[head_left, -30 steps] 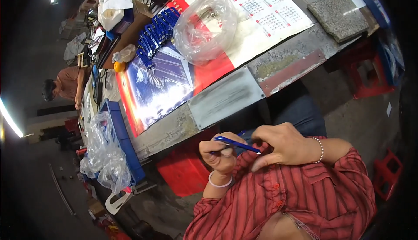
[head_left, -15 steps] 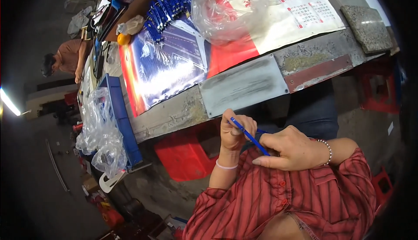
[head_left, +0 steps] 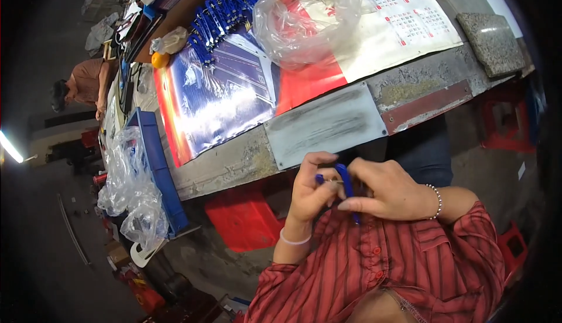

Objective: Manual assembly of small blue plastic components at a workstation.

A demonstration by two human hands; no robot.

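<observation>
So from where I stood, both hands were up close to the person's chest, right over the red striped shirt. The left hand was curled around one end of a small blue-handled tool, looked like pliers or cutters, hard to say for sure. The right hand was folded over the other part of it, fingers wrapped round, index finger stretched along the handle. So both hands were closed on that one tool, touching each other. There was a bead bracelet on the right wrist and a pale band on the left one.

Just beyond the hands was the worn edge of the workbench, with a grey metal plate nearest the knuckles. Further out lay a glossy poster and a calendar sheet, with a crumpled clear plastic bag on top. A row of blue-handled tools sat well beyond that. A stone block was off past the right hand. Away to the left of the left hand hung a blue tray and more clear bags. Below the hands was a red stool. Another person sat far off on the left.
</observation>
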